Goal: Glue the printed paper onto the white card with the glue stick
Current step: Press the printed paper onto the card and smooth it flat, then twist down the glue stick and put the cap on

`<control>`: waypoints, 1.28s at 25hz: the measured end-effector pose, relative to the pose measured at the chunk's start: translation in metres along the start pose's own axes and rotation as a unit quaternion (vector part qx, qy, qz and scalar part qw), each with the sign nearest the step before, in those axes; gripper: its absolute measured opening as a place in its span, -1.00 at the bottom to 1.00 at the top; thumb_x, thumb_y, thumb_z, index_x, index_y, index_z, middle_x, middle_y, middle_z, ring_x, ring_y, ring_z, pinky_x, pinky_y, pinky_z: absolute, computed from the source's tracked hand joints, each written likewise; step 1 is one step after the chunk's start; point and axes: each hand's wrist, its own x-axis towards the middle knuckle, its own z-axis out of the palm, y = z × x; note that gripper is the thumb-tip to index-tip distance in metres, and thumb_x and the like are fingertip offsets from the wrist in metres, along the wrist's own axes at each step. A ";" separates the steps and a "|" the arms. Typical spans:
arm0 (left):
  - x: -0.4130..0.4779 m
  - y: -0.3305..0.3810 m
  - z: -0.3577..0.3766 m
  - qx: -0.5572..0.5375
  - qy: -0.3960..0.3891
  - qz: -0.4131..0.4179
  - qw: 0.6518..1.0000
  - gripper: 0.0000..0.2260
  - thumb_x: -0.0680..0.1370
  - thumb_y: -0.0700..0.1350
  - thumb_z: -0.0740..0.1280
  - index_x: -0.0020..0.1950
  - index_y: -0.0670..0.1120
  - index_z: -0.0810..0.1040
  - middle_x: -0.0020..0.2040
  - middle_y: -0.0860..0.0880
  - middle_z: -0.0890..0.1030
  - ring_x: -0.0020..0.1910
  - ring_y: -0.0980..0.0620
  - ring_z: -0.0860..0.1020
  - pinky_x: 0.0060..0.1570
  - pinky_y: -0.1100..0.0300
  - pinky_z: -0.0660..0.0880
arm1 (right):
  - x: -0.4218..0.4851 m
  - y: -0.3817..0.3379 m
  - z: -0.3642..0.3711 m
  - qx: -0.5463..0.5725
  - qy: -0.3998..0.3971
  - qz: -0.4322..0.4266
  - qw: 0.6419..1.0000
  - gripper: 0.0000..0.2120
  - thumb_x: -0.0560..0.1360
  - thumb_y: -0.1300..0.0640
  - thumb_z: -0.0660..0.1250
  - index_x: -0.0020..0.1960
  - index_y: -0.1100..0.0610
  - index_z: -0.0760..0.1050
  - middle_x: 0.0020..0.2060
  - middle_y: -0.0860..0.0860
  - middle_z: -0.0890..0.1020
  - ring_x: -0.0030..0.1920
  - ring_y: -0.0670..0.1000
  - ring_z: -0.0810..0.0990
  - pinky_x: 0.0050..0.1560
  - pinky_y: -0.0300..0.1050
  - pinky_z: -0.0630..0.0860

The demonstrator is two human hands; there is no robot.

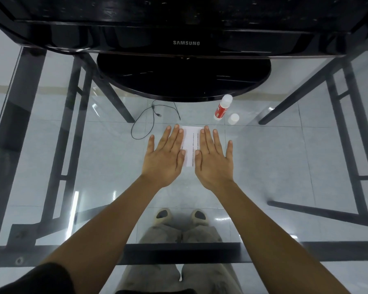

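Note:
The printed paper [191, 143] lies flat on the glass table, text side up, its lines of print running away from me. Whether the white card lies under it cannot be told. My left hand [165, 154] rests palm down on its left side and my right hand [214, 157] palm down on its right side, fingers spread and flat, holding nothing. The red and white glue stick [222, 108] stands upright beyond the paper to the right. A small white cap [233, 119] stands beside the glue stick, apart from it.
A black Samsung monitor [185, 43] with a round base [183, 79] stands at the back of the glass table [285, 155]. A thin black cable [145, 122] loops left of the paper. Black table frame bars, my legs and shoes show through the glass.

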 end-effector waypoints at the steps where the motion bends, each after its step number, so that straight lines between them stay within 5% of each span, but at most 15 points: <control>1: 0.000 0.000 0.000 -0.002 -0.004 -0.002 1.000 -0.49 0.53 0.16 -0.35 0.43 0.00 -0.36 0.54 0.01 -0.16 0.49 0.02 -0.22 0.38 -0.06 -0.26 | 0.000 0.000 -0.001 0.001 -0.002 -0.003 1.000 -0.45 0.59 -0.10 -0.20 0.48 0.05 -0.31 0.52 -0.02 -0.18 0.49 0.02 -0.29 0.35 0.09 -0.43; 7: -0.001 -0.006 -0.010 -0.158 0.002 0.014 0.987 -0.53 0.57 0.16 -0.28 0.41 0.07 -0.38 0.50 0.11 -0.28 0.44 0.16 -0.34 0.40 0.03 -0.33 | -0.003 0.005 -0.009 0.102 0.012 -0.020 0.995 -0.47 0.60 -0.08 -0.22 0.48 0.05 -0.31 0.50 -0.06 -0.23 0.46 -0.07 -0.34 0.37 -0.07 -0.45; 11: 0.005 -0.005 -0.026 -0.325 0.075 -0.009 0.943 -0.53 0.61 0.11 -0.12 0.49 0.06 -0.18 0.51 0.12 -0.14 0.45 0.26 -0.21 0.42 0.19 -0.19 | -0.016 0.024 -0.014 0.156 0.084 0.023 0.984 -0.47 0.57 -0.08 -0.22 0.50 0.06 -0.18 0.48 -0.10 -0.15 0.45 -0.14 -0.27 0.41 -0.14 -0.34; 16: 0.053 0.028 -0.053 -0.305 0.121 0.016 0.945 -0.55 0.59 -0.05 0.20 0.46 -0.08 0.21 0.45 -0.08 0.31 0.37 -0.03 0.34 0.27 0.25 0.26 | -0.022 0.058 -0.013 0.131 0.071 0.092 0.985 -0.44 0.56 -0.07 -0.20 0.51 0.12 -0.11 0.52 0.05 -0.04 0.50 -0.02 -0.14 0.45 -0.06 -0.22; 19: 0.083 0.042 -0.061 -0.323 0.101 0.026 0.941 -0.47 0.52 -0.03 0.32 0.43 -0.13 0.26 0.38 -0.14 0.42 0.34 -0.03 0.38 0.20 0.37 0.20 | -0.024 0.066 -0.009 0.065 0.039 0.098 0.992 -0.42 0.55 -0.11 -0.27 0.50 0.13 -0.18 0.52 0.06 -0.10 0.50 0.03 -0.19 0.42 -0.03 -0.26; 23: 0.102 0.057 -0.057 -0.337 0.066 0.010 0.939 -0.42 0.46 0.05 0.39 0.41 -0.10 0.31 0.31 -0.10 0.48 0.24 0.02 0.45 0.12 0.28 0.29 | -0.023 0.065 -0.003 0.028 0.034 0.103 0.994 -0.41 0.53 -0.13 -0.37 0.49 0.10 -0.24 0.52 0.04 -0.14 0.48 0.02 -0.26 0.41 -0.03 -0.28; 32: 0.108 0.073 -0.050 -0.359 0.112 -0.020 0.926 -0.71 0.49 -0.04 0.37 0.10 -0.21 0.53 0.06 -0.15 0.63 0.06 -0.03 0.56 0.04 0.27 0.35 | -0.021 0.067 0.002 0.017 0.040 0.109 0.993 -0.38 0.49 -0.16 -0.44 0.48 0.07 -0.30 0.51 0.01 -0.17 0.45 -0.01 -0.32 0.40 -0.02 -0.31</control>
